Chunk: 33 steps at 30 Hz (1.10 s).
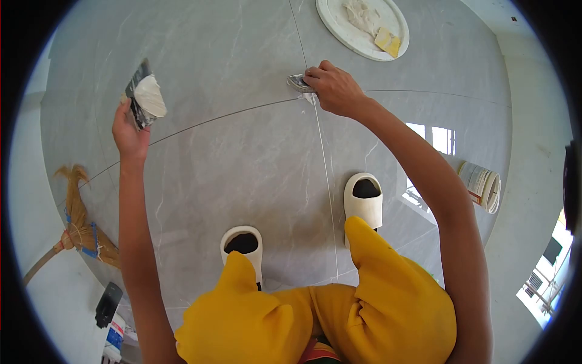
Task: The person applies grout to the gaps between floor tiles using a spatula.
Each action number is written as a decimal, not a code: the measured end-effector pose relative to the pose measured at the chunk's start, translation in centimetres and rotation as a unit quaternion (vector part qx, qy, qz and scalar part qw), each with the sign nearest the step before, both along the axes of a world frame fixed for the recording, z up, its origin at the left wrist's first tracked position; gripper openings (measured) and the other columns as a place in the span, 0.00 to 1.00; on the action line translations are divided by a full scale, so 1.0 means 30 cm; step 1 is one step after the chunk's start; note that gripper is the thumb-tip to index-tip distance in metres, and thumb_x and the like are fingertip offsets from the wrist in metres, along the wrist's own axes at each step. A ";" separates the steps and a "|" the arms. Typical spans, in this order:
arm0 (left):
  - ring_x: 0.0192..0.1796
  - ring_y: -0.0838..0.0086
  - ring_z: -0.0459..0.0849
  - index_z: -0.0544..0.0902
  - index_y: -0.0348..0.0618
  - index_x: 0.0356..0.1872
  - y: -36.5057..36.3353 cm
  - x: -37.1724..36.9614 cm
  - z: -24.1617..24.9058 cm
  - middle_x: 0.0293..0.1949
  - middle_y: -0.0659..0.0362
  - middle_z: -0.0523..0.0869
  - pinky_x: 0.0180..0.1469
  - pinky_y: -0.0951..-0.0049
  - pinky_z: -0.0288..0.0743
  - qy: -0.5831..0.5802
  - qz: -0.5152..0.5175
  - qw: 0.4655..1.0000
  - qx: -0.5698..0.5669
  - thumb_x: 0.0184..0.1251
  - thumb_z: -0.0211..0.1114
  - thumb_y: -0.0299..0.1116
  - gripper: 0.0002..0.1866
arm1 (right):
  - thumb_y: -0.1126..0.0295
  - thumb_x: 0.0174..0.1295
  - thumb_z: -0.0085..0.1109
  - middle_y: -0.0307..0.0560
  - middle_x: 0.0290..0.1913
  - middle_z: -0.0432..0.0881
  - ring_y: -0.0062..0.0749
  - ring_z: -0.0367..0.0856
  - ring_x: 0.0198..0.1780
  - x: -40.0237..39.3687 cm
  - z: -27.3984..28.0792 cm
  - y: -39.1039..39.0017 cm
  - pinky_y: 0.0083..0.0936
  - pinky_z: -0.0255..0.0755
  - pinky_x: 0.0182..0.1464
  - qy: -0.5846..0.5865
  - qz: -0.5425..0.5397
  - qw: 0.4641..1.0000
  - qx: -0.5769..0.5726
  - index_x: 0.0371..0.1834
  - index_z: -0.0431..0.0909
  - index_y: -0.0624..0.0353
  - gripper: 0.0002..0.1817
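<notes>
My left hand point(130, 134) is closed on the lower edge of a dark, flat scraper point(140, 111), held above the tiles at the left. A thick mound of white paste point(149, 97) sits on its face. My right hand point(334, 88) grips a small putty knife point(299, 82) with a paste-smeared blade, and my fingers hide its handle. The blade is at the crossing of the tile joints, with a dab of white paste point(309, 97) just below it. From there a white-filled joint point(324, 158) runs toward my feet, while the joint leading left point(224, 117) looks dark.
At the top, a round white lid point(332, 30) carries paste and a yellow spreader point(387, 42). A tub point(480, 185) lies on its side at the right by the wall. A straw broom point(79, 221) is at the left. My white slippers point(364, 203) stand on glossy grey tiles point(242, 164).
</notes>
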<state>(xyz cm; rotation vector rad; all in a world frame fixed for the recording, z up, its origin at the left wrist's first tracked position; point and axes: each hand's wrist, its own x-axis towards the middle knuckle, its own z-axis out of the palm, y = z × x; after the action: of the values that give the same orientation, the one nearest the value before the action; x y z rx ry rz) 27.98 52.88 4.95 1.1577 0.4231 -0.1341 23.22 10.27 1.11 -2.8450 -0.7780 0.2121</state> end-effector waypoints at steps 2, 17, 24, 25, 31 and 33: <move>0.56 0.70 0.79 0.74 0.39 0.58 -0.012 0.002 0.033 0.54 0.57 0.80 0.56 0.65 0.74 0.014 0.002 0.999 0.041 0.72 0.50 0.37 0.18 | 0.77 0.49 0.58 0.42 0.44 0.79 0.37 0.74 0.48 -0.119 -0.023 -0.032 0.30 0.74 0.47 0.013 0.008 1.000 0.023 0.36 0.81 0.61 0.10; 0.23 0.79 0.66 0.76 0.41 0.49 -0.149 -0.469 0.629 0.23 0.65 0.69 0.21 0.79 0.65 0.081 0.135 0.976 0.151 0.75 0.46 0.39 0.15 | 0.77 0.46 0.56 0.47 0.39 0.81 0.43 0.76 0.42 -0.070 0.140 -0.191 0.36 0.76 0.43 0.095 -0.030 0.975 0.198 0.32 0.82 0.64 0.10; 0.19 0.80 0.64 0.70 0.35 0.54 -0.033 -0.728 0.919 0.19 0.63 0.64 0.17 0.80 0.65 0.104 0.119 0.982 0.107 0.77 0.41 0.37 0.17 | 0.76 0.48 0.58 0.49 0.41 0.82 0.45 0.78 0.42 -0.003 0.142 -0.410 0.37 0.74 0.44 0.139 -0.027 0.974 0.179 0.34 0.81 0.67 0.10; 0.19 0.80 0.64 0.67 0.33 0.56 -0.001 -0.763 0.939 0.20 0.62 0.64 0.17 0.79 0.65 0.096 0.117 0.983 0.101 0.77 0.41 0.36 0.17 | 0.76 0.49 0.58 0.50 0.41 0.82 0.45 0.78 0.41 -0.015 0.155 -0.476 0.37 0.74 0.44 0.152 -0.090 0.968 0.181 0.34 0.81 0.67 0.10; 0.20 0.79 0.64 0.62 0.33 0.57 0.062 -0.897 0.848 0.22 0.60 0.66 0.23 0.78 0.70 0.048 0.110 0.992 -0.029 0.76 0.49 0.33 0.16 | 0.78 0.48 0.61 0.50 0.43 0.81 0.45 0.77 0.43 -0.174 0.162 -0.727 0.36 0.74 0.45 0.078 -0.179 0.972 0.130 0.40 0.82 0.66 0.14; 0.20 0.80 0.64 0.62 0.34 0.56 0.029 -0.940 0.794 0.22 0.60 0.66 0.25 0.78 0.70 0.073 0.149 0.983 -0.078 0.76 0.50 0.32 0.16 | 0.80 0.47 0.61 0.49 0.45 0.81 0.44 0.77 0.45 -0.213 0.170 -0.700 0.35 0.74 0.45 0.083 -0.135 0.981 0.110 0.44 0.82 0.65 0.17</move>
<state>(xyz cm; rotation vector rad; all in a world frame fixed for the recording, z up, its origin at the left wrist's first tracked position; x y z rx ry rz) -0.21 53.75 28.76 0.9222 0.6987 0.0084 16.84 -10.73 6.20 -2.6441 -0.3538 0.2980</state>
